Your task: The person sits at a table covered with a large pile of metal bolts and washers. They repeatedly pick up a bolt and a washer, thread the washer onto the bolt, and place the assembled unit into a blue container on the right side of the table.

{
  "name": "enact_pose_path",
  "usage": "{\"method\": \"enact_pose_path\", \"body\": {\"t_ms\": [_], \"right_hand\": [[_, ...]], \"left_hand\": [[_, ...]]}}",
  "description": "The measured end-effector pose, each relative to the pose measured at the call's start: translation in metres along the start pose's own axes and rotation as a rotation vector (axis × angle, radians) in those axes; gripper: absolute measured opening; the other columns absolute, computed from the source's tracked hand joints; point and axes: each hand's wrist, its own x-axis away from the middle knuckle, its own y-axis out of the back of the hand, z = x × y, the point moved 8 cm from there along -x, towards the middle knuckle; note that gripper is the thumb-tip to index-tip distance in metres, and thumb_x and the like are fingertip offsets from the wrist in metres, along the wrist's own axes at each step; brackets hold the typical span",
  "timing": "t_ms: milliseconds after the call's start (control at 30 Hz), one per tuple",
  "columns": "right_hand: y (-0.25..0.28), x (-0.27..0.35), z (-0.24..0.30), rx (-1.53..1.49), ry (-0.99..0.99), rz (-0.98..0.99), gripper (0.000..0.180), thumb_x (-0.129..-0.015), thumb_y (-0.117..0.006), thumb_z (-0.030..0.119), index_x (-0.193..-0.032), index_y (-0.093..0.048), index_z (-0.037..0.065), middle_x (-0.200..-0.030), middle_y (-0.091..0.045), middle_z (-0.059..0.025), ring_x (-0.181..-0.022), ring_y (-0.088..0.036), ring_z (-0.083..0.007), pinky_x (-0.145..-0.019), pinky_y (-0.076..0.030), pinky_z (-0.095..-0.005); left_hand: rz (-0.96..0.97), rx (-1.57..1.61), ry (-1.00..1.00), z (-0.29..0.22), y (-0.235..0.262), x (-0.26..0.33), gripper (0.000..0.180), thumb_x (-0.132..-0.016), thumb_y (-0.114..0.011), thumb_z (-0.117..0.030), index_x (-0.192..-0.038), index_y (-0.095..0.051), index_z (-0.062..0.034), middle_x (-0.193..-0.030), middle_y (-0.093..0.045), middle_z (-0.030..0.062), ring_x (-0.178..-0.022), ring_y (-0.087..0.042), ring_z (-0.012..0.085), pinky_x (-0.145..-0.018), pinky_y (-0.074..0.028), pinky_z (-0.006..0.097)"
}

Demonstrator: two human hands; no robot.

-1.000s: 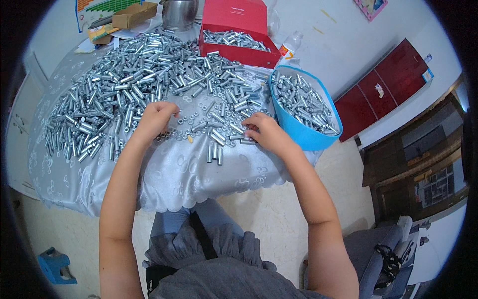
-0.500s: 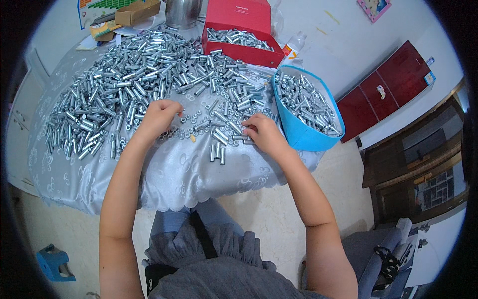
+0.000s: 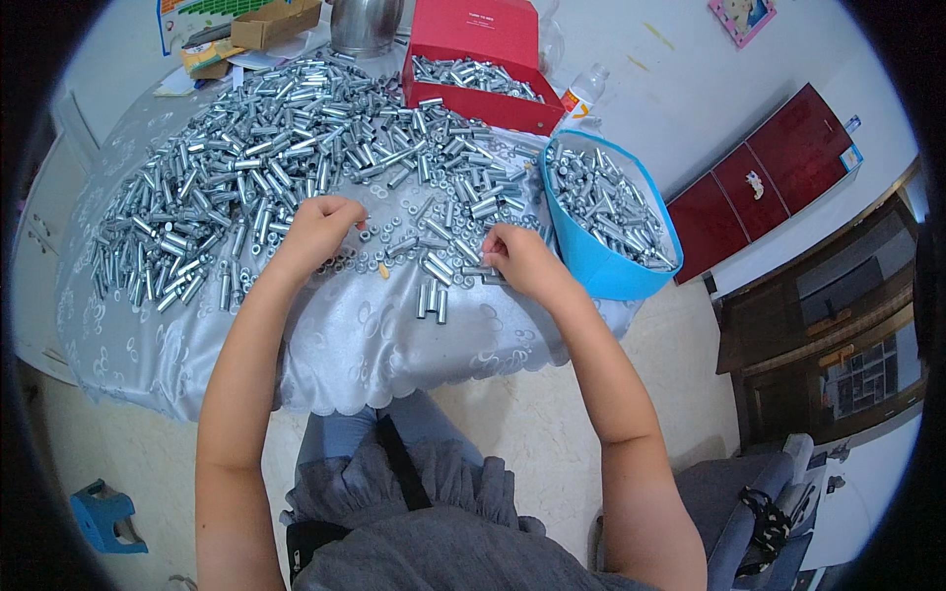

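Observation:
My left hand [image 3: 319,233] is over the near edge of a large pile of silver metal sleeves [image 3: 286,128]. Its thumb and forefinger are pinched together, and I cannot make out what is between them. Just right of its fingertips lie many small metal nuts [image 3: 392,236] scattered on the cloth. My right hand [image 3: 522,260] is closed above loose sleeves, left of a blue fabric bin [image 3: 616,284]; whatever its fingertips hold is hidden. Several short sleeves [image 3: 432,299] stand side by side in front, near a small yellowish piece [image 3: 383,271].
The table wears a shiny pale cloth [image 3: 384,345] with a scalloped edge. At the back are a red box [image 3: 473,34] holding sleeves, a metal pot [image 3: 365,25], a cardboard box [image 3: 274,25] and a plastic bottle [image 3: 583,94]. A blue stool [image 3: 103,517] stands on the floor.
My right hand's fingers have drawn closer together at the tips, with the hand nearly in the same place. My left hand has hardly moved, still pinched.

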Motion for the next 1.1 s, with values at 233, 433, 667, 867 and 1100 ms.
{"method": "enact_pose_path", "body": {"t_ms": [233,433,667,867,1100], "right_hand": [[0.001,0.0,-0.007,-0.08,-0.068,0.001,0.009,-0.07,-0.063,0.001,-0.077,-0.06,-0.002,-0.07,-0.062,-0.0144,-0.065,-0.061,-0.024,-0.062,-0.047,-0.0316],[0.001,0.002,-0.011,-0.19,-0.142,0.006,0.01,-0.07,-0.066,0.002,-0.078,-0.062,-0.002,-0.068,-0.062,-0.0081,-0.063,-0.059,-0.0134,-0.059,-0.047,-0.0261],[0.015,-0.004,-0.021,-0.567,-0.226,-0.002,0.012,-0.075,-0.065,0.002,-0.086,-0.061,-0.002,-0.075,-0.062,-0.0037,-0.065,-0.056,-0.0084,-0.06,-0.046,-0.021],[0.022,-0.015,0.007,-0.826,-0.238,-0.026,0.018,-0.076,-0.066,0.005,-0.092,-0.06,-0.002,-0.083,-0.062,-0.0053,-0.073,-0.058,-0.0098,-0.067,-0.048,-0.0213],[-0.006,-0.052,0.05,-0.967,-0.123,0.034,0.02,-0.076,-0.066,0.007,-0.094,-0.059,0.0,-0.084,-0.062,-0.0044,-0.075,-0.059,-0.0093,-0.067,-0.048,-0.0209]], "left_hand": [[0.009,0.011,-0.002,0.006,0.001,-0.005,0.024,-0.073,-0.057,-0.026,-0.066,-0.063,-0.0041,-0.049,-0.041,-0.0049,-0.042,-0.032,0.0056,-0.041,-0.025,0.023],[0.012,-0.012,-0.028,0.0,0.0,-0.001,0.023,-0.075,-0.055,-0.024,-0.066,-0.06,-0.0038,-0.047,-0.039,-0.0041,-0.04,-0.031,0.006,-0.039,-0.024,0.023],[-0.007,0.001,-0.043,-0.004,-0.001,0.0,0.022,-0.076,-0.055,-0.023,-0.067,-0.06,-0.0033,-0.046,-0.039,-0.0028,-0.039,-0.033,0.0065,-0.038,-0.025,0.023],[0.015,0.01,-0.003,0.003,0.0,-0.003,0.024,-0.074,-0.056,-0.027,-0.066,-0.062,-0.0052,-0.049,-0.041,-0.004,-0.042,-0.035,0.0063,-0.041,-0.028,0.023],[-0.002,0.145,0.054,0.0,0.003,-0.001,0.021,-0.079,-0.054,-0.023,-0.07,-0.058,-0.0044,-0.049,-0.037,-0.0045,-0.041,-0.031,0.0061,-0.04,-0.025,0.022]]}}
